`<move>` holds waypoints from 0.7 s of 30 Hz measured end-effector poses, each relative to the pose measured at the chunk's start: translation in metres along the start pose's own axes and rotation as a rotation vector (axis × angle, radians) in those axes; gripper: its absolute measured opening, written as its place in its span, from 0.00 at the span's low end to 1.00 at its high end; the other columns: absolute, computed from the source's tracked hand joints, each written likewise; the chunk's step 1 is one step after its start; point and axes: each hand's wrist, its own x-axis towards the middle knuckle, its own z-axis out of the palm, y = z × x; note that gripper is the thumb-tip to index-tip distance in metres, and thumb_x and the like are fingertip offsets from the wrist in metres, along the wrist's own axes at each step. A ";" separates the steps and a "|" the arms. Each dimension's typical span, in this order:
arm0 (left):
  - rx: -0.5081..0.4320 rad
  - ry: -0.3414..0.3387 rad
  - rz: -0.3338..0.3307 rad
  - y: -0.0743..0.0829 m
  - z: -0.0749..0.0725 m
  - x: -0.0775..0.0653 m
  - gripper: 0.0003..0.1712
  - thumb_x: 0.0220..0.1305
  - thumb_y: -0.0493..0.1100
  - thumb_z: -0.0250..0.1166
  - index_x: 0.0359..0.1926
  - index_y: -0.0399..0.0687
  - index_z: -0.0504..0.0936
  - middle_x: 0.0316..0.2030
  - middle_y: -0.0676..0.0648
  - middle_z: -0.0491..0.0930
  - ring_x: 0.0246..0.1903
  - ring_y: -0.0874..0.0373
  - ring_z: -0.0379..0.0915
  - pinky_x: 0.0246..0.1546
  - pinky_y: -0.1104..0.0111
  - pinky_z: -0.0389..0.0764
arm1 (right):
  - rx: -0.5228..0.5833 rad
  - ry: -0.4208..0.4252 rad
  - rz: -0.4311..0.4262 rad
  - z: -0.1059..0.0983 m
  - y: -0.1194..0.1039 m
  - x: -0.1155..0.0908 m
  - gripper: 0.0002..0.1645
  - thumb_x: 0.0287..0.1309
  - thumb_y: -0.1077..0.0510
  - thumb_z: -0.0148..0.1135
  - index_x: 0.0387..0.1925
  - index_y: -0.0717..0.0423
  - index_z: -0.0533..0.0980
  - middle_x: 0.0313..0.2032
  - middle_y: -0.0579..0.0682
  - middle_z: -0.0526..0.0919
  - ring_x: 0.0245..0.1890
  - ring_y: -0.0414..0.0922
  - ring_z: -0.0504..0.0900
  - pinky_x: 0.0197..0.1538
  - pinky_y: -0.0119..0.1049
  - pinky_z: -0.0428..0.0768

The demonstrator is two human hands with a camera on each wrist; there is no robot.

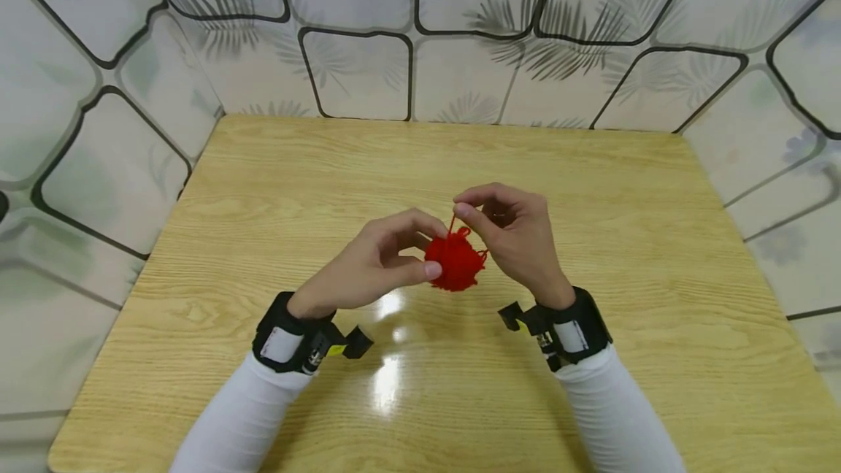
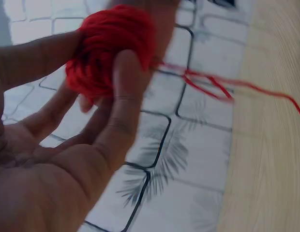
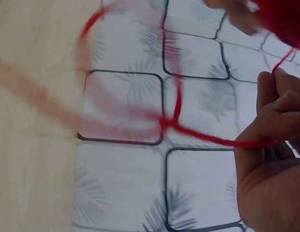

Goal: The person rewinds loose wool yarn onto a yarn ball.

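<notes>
A small red ball of yarn [image 1: 460, 267] is held above the wooden table, near the middle of the head view. My left hand [image 1: 381, 258] grips it from the left, thumb on the near side; the left wrist view shows the wound yarn [image 2: 111, 43] between thumb and fingers. Just up and to the right, my right hand [image 1: 519, 232] pinches a strand [image 1: 452, 223] between thumb and index finger, and the strand runs down to the ball. In the right wrist view a loose, looped length of yarn [image 3: 213, 137] trails from the right hand, partly blurred.
The light wooden table [image 1: 624, 188] spreads out under both hands. Behind and beside it hangs a pale covering [image 1: 460, 71] with dark outlines and leaf prints. Black straps with small cameras sit on the left wrist [image 1: 282, 345] and right wrist [image 1: 571, 334].
</notes>
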 end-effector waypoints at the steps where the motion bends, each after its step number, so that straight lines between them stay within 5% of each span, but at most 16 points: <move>1: -0.057 0.044 0.017 0.000 0.000 0.000 0.18 0.69 0.30 0.64 0.58 0.35 0.74 0.55 0.39 0.76 0.53 0.44 0.77 0.49 0.54 0.84 | 0.013 0.004 0.020 0.003 0.003 -0.002 0.09 0.59 0.75 0.67 0.41 0.67 0.84 0.33 0.57 0.86 0.22 0.44 0.74 0.27 0.27 0.77; 7: -0.286 0.435 0.090 0.003 0.004 0.004 0.18 0.71 0.29 0.59 0.59 0.38 0.71 0.57 0.35 0.73 0.54 0.43 0.76 0.51 0.58 0.84 | 0.005 -0.022 0.096 0.023 0.011 -0.017 0.07 0.61 0.70 0.68 0.42 0.64 0.85 0.31 0.52 0.85 0.16 0.42 0.68 0.19 0.29 0.66; 11: -0.116 0.605 0.090 -0.002 0.000 0.007 0.19 0.71 0.29 0.59 0.60 0.36 0.70 0.56 0.36 0.73 0.50 0.45 0.76 0.47 0.61 0.85 | -0.077 -0.075 0.067 0.029 0.006 -0.024 0.06 0.61 0.66 0.70 0.40 0.57 0.86 0.29 0.45 0.84 0.15 0.41 0.68 0.19 0.31 0.66; 14: 0.195 0.584 0.033 -0.009 -0.005 0.006 0.19 0.70 0.31 0.63 0.59 0.35 0.72 0.54 0.38 0.75 0.48 0.46 0.76 0.45 0.61 0.85 | -0.143 -0.088 -0.003 0.027 -0.001 -0.024 0.07 0.59 0.66 0.72 0.39 0.56 0.86 0.29 0.43 0.84 0.17 0.40 0.68 0.21 0.31 0.66; 17: 0.448 0.441 -0.018 -0.014 -0.007 0.003 0.19 0.69 0.34 0.65 0.59 0.38 0.75 0.52 0.41 0.76 0.48 0.49 0.76 0.44 0.60 0.85 | -0.168 -0.069 -0.064 0.021 -0.007 -0.019 0.08 0.58 0.68 0.72 0.39 0.58 0.85 0.31 0.44 0.85 0.17 0.40 0.67 0.21 0.31 0.66; 19: 0.492 0.327 -0.037 -0.016 -0.007 0.002 0.18 0.69 0.35 0.66 0.58 0.40 0.76 0.52 0.43 0.77 0.47 0.50 0.77 0.44 0.60 0.85 | -0.167 -0.052 -0.081 0.016 -0.010 -0.014 0.09 0.57 0.70 0.72 0.40 0.60 0.85 0.32 0.46 0.86 0.17 0.40 0.66 0.21 0.31 0.66; 21: 0.431 0.217 -0.038 -0.015 -0.006 0.001 0.17 0.69 0.34 0.66 0.57 0.41 0.77 0.52 0.44 0.78 0.47 0.50 0.78 0.44 0.59 0.85 | -0.148 -0.034 -0.072 0.010 -0.010 -0.009 0.09 0.57 0.71 0.72 0.40 0.61 0.85 0.32 0.49 0.86 0.17 0.41 0.67 0.21 0.30 0.67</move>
